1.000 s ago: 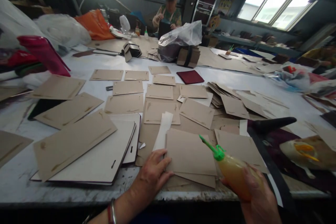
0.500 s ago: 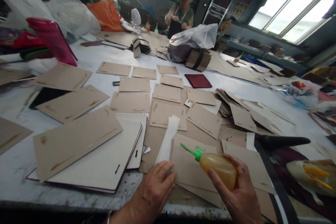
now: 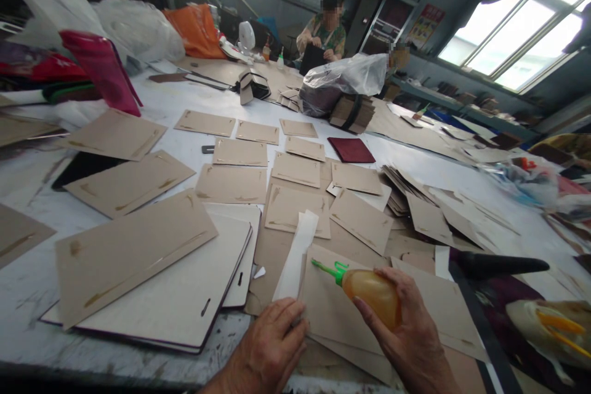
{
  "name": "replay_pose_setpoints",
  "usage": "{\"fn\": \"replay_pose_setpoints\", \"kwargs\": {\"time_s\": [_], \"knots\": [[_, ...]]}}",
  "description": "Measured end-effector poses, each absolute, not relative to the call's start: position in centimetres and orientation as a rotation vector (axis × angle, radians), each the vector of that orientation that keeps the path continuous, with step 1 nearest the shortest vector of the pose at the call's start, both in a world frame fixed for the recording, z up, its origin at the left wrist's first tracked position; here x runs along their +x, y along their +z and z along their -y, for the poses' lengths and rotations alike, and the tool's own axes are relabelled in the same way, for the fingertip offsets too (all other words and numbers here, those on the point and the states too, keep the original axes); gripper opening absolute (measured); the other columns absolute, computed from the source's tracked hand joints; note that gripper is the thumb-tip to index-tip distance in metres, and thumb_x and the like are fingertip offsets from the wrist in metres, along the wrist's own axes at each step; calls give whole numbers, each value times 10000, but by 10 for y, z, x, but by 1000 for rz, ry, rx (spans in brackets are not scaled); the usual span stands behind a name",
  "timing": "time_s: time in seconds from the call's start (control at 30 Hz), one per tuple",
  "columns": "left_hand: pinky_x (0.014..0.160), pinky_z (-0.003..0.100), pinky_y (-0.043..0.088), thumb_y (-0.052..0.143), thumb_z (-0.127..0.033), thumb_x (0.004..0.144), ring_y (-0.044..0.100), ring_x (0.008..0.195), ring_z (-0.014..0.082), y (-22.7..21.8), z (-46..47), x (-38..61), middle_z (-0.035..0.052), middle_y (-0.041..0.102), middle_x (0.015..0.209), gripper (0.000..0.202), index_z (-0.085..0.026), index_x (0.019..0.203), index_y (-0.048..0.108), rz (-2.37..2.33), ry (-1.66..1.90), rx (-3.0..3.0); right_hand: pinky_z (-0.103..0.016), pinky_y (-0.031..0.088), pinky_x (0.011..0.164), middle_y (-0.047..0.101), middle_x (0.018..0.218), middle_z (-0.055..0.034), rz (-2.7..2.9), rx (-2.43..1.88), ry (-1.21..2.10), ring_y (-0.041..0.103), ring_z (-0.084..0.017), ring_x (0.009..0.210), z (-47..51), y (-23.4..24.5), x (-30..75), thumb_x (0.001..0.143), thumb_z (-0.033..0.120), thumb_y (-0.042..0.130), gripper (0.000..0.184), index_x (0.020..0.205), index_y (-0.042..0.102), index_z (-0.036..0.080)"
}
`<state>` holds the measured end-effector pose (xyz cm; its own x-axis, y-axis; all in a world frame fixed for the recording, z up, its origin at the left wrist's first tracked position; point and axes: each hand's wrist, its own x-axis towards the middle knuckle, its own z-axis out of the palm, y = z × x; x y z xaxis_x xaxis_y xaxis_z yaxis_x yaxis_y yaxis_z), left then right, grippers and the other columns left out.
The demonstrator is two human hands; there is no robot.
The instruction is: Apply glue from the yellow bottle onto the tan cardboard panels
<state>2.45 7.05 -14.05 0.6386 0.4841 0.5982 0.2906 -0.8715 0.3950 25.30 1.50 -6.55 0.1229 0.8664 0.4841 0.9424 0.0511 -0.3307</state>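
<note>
My right hand [image 3: 406,338] is wrapped round an amber glue bottle [image 3: 369,289] with a green nozzle [image 3: 327,269]. The nozzle points left over a brown cardboard sheet [image 3: 332,308] that tops a small stack at the table's near edge. My left hand [image 3: 272,348] rests with its fingers pressed flat on the left edge of that sheet. A white paper strip [image 3: 295,252] lies just beyond my left fingers.
Many brown cardboard panels [image 3: 231,183] cover the white table [image 3: 184,148], with larger boards [image 3: 133,246] at the left. A dark red cover [image 3: 351,149] and a plastic bag [image 3: 341,77] lie farther back. A person [image 3: 325,28] works at the far end. A black strap [image 3: 498,265] lies right.
My right hand has brought the glue bottle left and lower, tipping its nozzle down toward the cardboard sheet. My left hand stays on the sheet's edge; the view shifted slightly.
</note>
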Motion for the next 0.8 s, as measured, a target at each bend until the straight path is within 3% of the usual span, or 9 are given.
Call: {"fn": "replay_pose_setpoints", "kwargs": {"time_s": [0.27, 0.63, 0.8], "knots": [[836, 361, 573, 418, -90, 854, 629, 979, 246, -151, -70, 29, 140, 648, 1039, 254, -137, 997, 622, -620, 1190, 2594, -365, 503, 851, 541, 1028, -82, 1753, -1776, -201, 555, -236, 987, -25, -62, 252, 876, 365, 583, 352, 1158, 435, 217], [891, 371, 554, 484, -90, 870, 602, 1055, 257, -150, -69, 21, 136, 621, 1122, 230, -147, 1051, 612, -603, 1029, 2680, -320, 534, 748, 562, 970, -65, 1807, -1803, -130, 616, -212, 860, -17, -45, 250, 869, 376, 581, 328, 1128, 447, 226], [903, 364, 545, 474, -82, 877, 599, 1058, 253, -150, -70, 22, 143, 619, 1106, 224, -139, 1046, 610, -593, 1047, 2670, -371, 510, 821, 546, 1000, -82, 1723, -1800, -127, 585, -230, 930, -28, -53, 247, 860, 350, 599, 328, 1116, 443, 215]]}}
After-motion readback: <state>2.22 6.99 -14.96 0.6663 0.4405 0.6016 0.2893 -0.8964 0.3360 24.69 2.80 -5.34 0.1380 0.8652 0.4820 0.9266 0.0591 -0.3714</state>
